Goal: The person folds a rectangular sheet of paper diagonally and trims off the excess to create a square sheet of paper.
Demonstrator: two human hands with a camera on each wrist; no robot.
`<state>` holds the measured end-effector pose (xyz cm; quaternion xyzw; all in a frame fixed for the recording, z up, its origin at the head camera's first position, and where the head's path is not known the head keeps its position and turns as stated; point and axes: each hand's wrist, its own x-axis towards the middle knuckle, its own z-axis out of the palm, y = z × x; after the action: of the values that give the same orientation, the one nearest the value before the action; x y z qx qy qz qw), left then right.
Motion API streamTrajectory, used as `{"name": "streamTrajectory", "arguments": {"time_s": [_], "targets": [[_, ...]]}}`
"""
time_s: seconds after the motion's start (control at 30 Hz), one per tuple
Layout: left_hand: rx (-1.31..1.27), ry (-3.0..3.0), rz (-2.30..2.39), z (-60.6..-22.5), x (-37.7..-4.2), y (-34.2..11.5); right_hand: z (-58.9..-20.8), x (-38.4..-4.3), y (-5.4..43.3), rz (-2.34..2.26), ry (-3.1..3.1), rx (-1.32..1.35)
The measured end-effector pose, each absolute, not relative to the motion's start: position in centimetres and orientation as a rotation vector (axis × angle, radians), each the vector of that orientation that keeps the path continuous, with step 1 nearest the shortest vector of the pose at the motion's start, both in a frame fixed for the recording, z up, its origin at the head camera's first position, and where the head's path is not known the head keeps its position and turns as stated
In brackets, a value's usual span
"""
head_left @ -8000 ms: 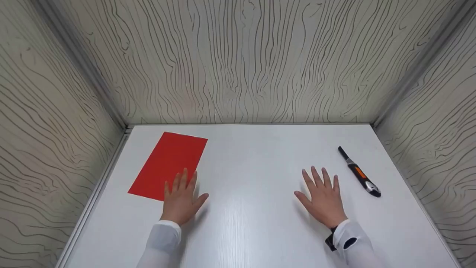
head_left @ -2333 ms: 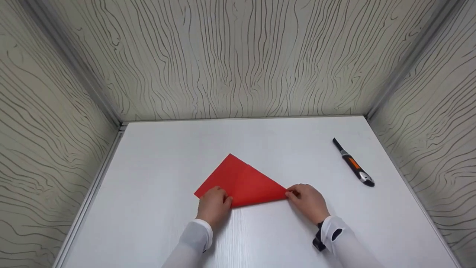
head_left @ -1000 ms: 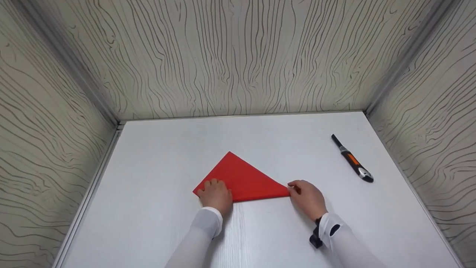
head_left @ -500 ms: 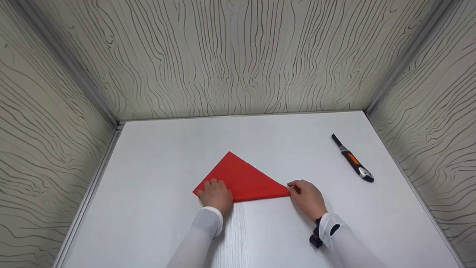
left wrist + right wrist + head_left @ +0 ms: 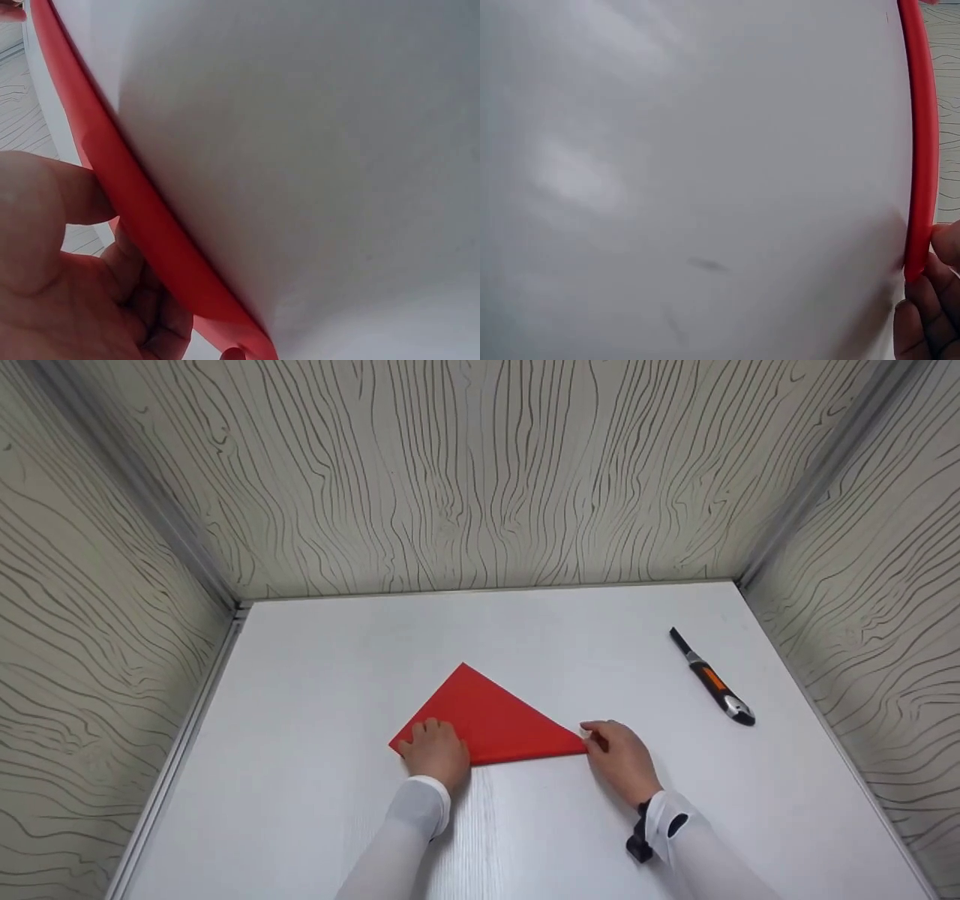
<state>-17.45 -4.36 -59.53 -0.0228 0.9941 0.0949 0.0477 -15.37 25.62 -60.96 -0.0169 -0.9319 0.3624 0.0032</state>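
Observation:
A red sheet of paper (image 5: 495, 720) lies folded into a triangle-like shape, its near edge forming a rounded, raised fold. My left hand (image 5: 436, 751) rests on its left part with bent fingers; the left wrist view shows the thumb (image 5: 75, 191) against the fold and the other fingers curled over the paper. At the sheet's right tip, my right hand (image 5: 621, 757) pinches the corner between thumb and fingers. In the right wrist view the fold (image 5: 922, 150) runs down to these fingers (image 5: 930, 300).
A utility knife (image 5: 712, 679) with a black and orange handle lies at the right of the white table (image 5: 315, 675). Wood-patterned panels (image 5: 480, 472) stand at the back and on both sides. A black band (image 5: 641, 840) circles the right wrist.
Eight seconds ago the paper lay flat at the left, both hands spread; since then it was moved to the middle and folded. The left hand then shifted further onto it. Last second: almost still.

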Motion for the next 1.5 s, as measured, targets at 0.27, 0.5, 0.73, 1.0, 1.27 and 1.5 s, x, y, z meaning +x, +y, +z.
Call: {"name": "streamTrajectory", "arguments": {"time_s": [0.27,0.5,0.73,1.0,1.27,1.5], "targets": [[-0.07,3.037,0.302,-59.65,-17.47,-4.39,-61.02,-15.0,25.78,1.142,-2.927,-0.03],[-0.085,3.034,0.333,-60.01,-17.73,-4.46,-60.91,-14.94,25.64,1.117,-2.904,-0.011],[-0.082,3.025,0.316,-59.92,-17.66,-4.56,-61.06,-15.06,25.41,1.086,-2.937,-0.031],[-0.07,3.022,0.345,-59.73,-17.5,-4.55,-60.89,-15.22,25.36,1.008,-2.979,0.073],[0.021,3.095,0.459,-60.06,-17.33,-4.0,-60.75,-15.35,25.29,0.977,-2.994,0.07],[0.14,3.082,0.49,-60.04,-17.17,-3.71,-60.67,-15.55,25.21,0.975,-3.014,0.082]]}}
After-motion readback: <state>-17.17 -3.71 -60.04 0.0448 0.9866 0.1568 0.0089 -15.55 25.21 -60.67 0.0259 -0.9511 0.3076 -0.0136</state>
